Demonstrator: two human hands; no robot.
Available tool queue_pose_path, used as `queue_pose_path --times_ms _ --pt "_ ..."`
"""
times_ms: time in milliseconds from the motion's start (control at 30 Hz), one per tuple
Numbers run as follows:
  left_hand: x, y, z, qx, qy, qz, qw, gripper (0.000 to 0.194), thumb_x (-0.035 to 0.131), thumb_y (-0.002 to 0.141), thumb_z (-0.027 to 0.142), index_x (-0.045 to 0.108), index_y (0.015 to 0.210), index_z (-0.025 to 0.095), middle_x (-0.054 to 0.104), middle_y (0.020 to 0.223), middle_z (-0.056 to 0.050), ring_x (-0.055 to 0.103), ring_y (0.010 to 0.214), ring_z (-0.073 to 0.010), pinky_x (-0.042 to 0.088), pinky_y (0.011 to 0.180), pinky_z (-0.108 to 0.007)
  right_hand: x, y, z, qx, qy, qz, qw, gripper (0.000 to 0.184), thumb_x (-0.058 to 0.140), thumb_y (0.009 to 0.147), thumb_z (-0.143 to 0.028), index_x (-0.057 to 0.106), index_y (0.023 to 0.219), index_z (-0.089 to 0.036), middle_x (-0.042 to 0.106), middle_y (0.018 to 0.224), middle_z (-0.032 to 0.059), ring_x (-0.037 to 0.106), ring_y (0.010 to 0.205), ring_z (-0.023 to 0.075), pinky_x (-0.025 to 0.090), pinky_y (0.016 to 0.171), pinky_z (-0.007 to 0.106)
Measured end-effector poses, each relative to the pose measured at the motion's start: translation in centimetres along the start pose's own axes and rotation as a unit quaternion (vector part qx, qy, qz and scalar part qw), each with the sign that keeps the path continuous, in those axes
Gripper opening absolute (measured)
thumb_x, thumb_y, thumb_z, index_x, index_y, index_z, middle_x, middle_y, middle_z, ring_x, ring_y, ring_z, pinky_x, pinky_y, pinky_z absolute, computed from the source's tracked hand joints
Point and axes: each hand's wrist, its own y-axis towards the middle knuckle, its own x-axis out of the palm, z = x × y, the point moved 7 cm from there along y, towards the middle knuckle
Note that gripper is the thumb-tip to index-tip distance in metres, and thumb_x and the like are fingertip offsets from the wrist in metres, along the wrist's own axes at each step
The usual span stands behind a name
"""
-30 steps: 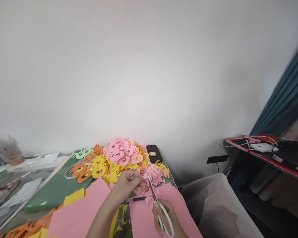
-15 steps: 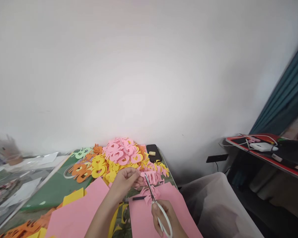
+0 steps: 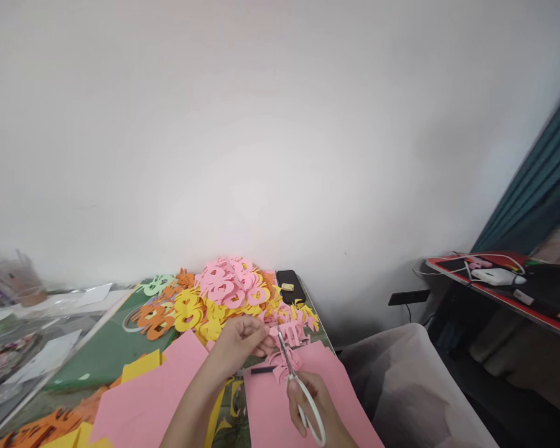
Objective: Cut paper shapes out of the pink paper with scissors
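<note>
My right hand (image 3: 321,403) is closed around the white handles of a pair of scissors (image 3: 312,404). Their metal blades point up and away, with the tips close to the fingers of my left hand (image 3: 242,341). My left fingers are pinched together on a small piece of pink paper, mostly hidden by the fingers. Just beyond the blades lie pink paper scraps (image 3: 295,331). Beneath the scissors is a large pink sheet (image 3: 275,410), with more pink cuttings and a dark strip (image 3: 262,370) on it.
Behind my hands rises a pile of pink cut-outs (image 3: 226,283), beside yellow cut-outs (image 3: 186,309) and orange ones (image 3: 155,320). A black phone (image 3: 289,294) lies at the table's back right. More pink paper (image 3: 144,395) is at left. A red-topped table (image 3: 441,264) stands far right.
The view has shifted slightly. The scissor blades still sit at my left fingertips, and the pink piece between those fingers now shows less. Both hands keep their holds.
</note>
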Motion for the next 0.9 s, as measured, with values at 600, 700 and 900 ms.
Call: queue_pose_path --times_ms 600,700,900 --pt "-0.6 -0.6 1.2 0.024 0.032 0.019 0.999 0.035 0.058 0.061 0.050 0.053 0.064 0.015 0.062 0.057 -0.001 0.057 0.052 -0.0129 0.042 0.051 -0.023 -0.2 0.2 1.9 0.038 0.023 -0.030 0.999 0.050 0.048 0.064 -0.064 0.034 0.050 -0.019 0.033 0.024 -0.0093 0.025 0.019 0.0019 0.008 0.026 0.017" --pt "-0.8 -0.8 1.6 0.041 0.073 0.025 0.996 0.034 0.055 0.064 0.050 0.053 0.064 0.015 0.058 0.056 0.001 0.053 0.047 -0.0112 0.040 0.047 -0.022 -0.1 0.3 2.2 0.038 0.019 -0.030 0.999 0.049 0.047 0.065 -0.064 0.035 0.050 -0.019 0.030 0.024 -0.0103 0.025 0.018 0.0021 0.009 0.026 0.017" --pt "-1.6 -1.1 2.5 0.112 0.180 0.073 0.974 0.025 0.049 0.071 0.042 0.053 0.065 0.018 0.055 0.064 0.002 0.048 0.046 -0.0093 0.038 0.045 -0.021 0.0 0.4 3.0 0.050 0.021 -0.044 0.998 0.050 0.046 0.066 -0.064 0.034 0.048 -0.019 0.030 0.023 -0.0097 0.023 0.017 0.0020 0.010 0.024 0.016"
